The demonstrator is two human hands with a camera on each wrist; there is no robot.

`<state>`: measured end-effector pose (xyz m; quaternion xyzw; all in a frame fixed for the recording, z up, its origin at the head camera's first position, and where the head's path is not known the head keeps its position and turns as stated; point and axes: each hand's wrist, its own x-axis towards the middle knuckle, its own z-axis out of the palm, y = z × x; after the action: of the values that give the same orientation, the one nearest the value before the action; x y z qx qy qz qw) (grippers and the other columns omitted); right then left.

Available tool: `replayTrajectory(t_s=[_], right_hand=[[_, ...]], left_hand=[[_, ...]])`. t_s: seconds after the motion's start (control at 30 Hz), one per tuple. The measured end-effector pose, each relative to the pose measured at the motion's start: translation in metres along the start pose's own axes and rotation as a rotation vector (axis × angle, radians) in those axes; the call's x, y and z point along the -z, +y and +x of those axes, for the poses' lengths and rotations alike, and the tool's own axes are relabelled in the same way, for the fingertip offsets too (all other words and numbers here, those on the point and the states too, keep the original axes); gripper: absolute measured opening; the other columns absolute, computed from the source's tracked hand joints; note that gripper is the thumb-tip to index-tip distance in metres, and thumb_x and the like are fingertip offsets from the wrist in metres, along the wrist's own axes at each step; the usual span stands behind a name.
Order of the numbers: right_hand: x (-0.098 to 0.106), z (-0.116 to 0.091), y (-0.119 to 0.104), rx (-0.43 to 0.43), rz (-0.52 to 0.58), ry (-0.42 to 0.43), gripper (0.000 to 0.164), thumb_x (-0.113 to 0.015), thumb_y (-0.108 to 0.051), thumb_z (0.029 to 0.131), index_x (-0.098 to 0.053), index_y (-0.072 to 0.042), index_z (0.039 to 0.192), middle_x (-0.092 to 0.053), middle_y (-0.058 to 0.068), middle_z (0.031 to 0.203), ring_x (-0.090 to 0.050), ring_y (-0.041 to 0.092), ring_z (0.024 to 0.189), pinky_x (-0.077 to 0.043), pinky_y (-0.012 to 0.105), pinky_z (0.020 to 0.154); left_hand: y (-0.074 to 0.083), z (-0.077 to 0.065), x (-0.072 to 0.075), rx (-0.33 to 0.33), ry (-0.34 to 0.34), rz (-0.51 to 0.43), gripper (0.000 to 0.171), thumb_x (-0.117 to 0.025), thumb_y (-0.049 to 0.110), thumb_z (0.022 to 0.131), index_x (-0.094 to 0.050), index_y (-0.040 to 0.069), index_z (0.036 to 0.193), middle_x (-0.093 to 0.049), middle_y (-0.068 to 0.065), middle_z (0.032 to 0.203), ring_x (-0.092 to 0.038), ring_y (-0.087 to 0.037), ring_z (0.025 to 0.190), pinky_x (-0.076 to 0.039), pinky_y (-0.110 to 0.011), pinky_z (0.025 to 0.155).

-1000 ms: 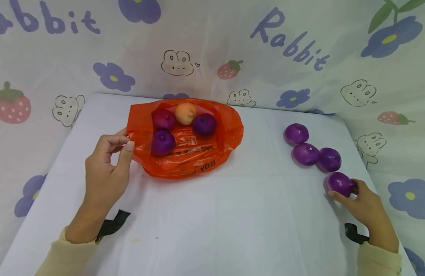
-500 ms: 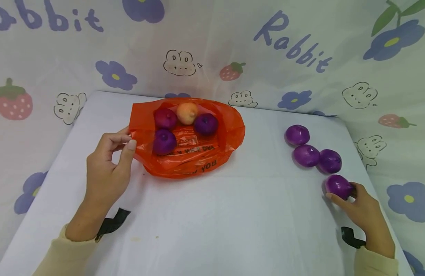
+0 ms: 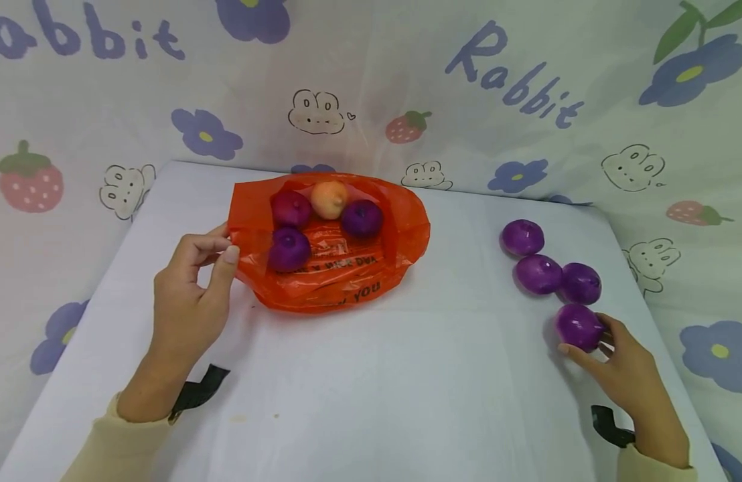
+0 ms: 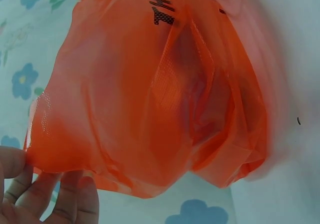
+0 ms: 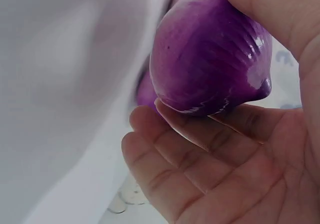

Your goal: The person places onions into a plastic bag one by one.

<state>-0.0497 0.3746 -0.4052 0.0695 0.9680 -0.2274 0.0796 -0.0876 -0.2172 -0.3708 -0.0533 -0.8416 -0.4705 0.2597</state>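
Note:
My left hand (image 3: 193,301) pinches the left rim of an orange-red plastic bag (image 3: 401,227), thumb in front and fingers behind. In the left wrist view the fingertips hold the edge of the bag (image 4: 125,108). Inside its open mouth lie a yellow onion (image 3: 329,199), a reddish onion (image 3: 291,209) and two purple onions (image 3: 361,219). At the right, my right hand (image 3: 627,368) grips a glossy purple onion (image 3: 578,327) between thumb and fingers. The right wrist view shows this onion (image 5: 210,53) with its pointed tip toward the palm.
Three more purple onions (image 3: 538,274) sit in a cluster just beyond the right hand. White cloth covers the table (image 3: 377,388). A patterned curtain (image 3: 359,67) with rabbits and flowers hangs behind it. Black straps (image 3: 200,389) stick out at both wrists.
The right hand has shifted a little to the left with the purple onion in its grip. The left hand and the bag have stayed in place.

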Motion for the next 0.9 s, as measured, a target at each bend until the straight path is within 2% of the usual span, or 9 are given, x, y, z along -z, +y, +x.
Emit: replayTrajectory(t_s=[0.17, 0.27, 0.33, 0.4, 0.7, 0.9], right_hand=[[0.001, -0.003, -0.016, 0.068, 0.000, 0.045, 0.105, -0.085, -0.043, 0.089, -0.027, 0.013, 0.156, -0.047, 0.041, 0.142, -0.053, 0.059, 0.123, -0.047, 0.060, 0.091], [0.003, -0.005, -0.023, 0.115, 0.003, 0.075, 0.104, -0.087, -0.040, 0.087, -0.030, 0.012, 0.156, -0.048, 0.039, 0.141, -0.054, 0.056, 0.122, -0.055, 0.029, 0.092], [0.004, -0.006, -0.028, 0.148, 0.003, 0.094, 0.102, -0.088, -0.038, 0.086, -0.032, 0.012, 0.155, -0.049, 0.038, 0.140, -0.054, 0.054, 0.121, -0.046, 0.006, 0.088], [0.004, -0.007, -0.031, 0.178, 0.007, 0.108, 0.101, -0.089, -0.035, 0.085, -0.033, 0.012, 0.154, -0.050, 0.037, 0.138, -0.054, 0.053, 0.120, -0.034, -0.005, 0.084], [-0.001, -0.011, -0.049, 0.311, 0.049, 0.149, 0.094, -0.093, -0.020, 0.080, -0.041, 0.008, 0.152, -0.054, 0.032, 0.135, -0.057, 0.050, 0.116, -0.029, -0.005, 0.087], [0.001, -0.011, -0.066, 0.381, 0.072, 0.136, 0.092, -0.094, -0.019, 0.079, -0.043, 0.001, 0.154, -0.055, 0.025, 0.135, -0.058, 0.048, 0.117, -0.030, -0.003, 0.090]], left_hand=[[-0.001, 0.000, 0.000, 0.006, 0.003, 0.010, 0.022, -0.060, 0.009, 0.106, -0.060, -0.009, 0.119, -0.064, -0.007, 0.143, -0.057, 0.005, 0.116, -0.044, -0.012, 0.098], [-0.001, 0.000, 0.000, 0.007, 0.001, 0.008, 0.022, -0.060, 0.008, 0.106, -0.060, -0.009, 0.120, -0.064, -0.006, 0.143, -0.057, 0.004, 0.117, -0.044, -0.013, 0.098], [-0.002, 0.000, 0.000, 0.006, 0.001, 0.007, 0.022, -0.060, 0.008, 0.106, -0.060, -0.009, 0.120, -0.064, -0.006, 0.143, -0.057, 0.004, 0.117, -0.044, -0.013, 0.098], [-0.002, 0.001, 0.000, 0.007, 0.002, 0.006, 0.022, -0.060, 0.009, 0.106, -0.060, -0.009, 0.120, -0.064, -0.006, 0.143, -0.057, 0.004, 0.117, -0.044, -0.013, 0.098], [-0.001, 0.001, 0.001, -0.006, -0.006, 0.000, 0.022, -0.060, 0.007, 0.106, -0.060, -0.009, 0.119, -0.064, -0.007, 0.143, -0.057, 0.004, 0.117, -0.044, -0.013, 0.098], [-0.001, 0.000, 0.001, 0.005, -0.003, 0.007, 0.021, -0.060, 0.008, 0.106, -0.059, -0.009, 0.119, -0.064, -0.008, 0.143, -0.057, 0.005, 0.116, -0.044, -0.012, 0.098]])
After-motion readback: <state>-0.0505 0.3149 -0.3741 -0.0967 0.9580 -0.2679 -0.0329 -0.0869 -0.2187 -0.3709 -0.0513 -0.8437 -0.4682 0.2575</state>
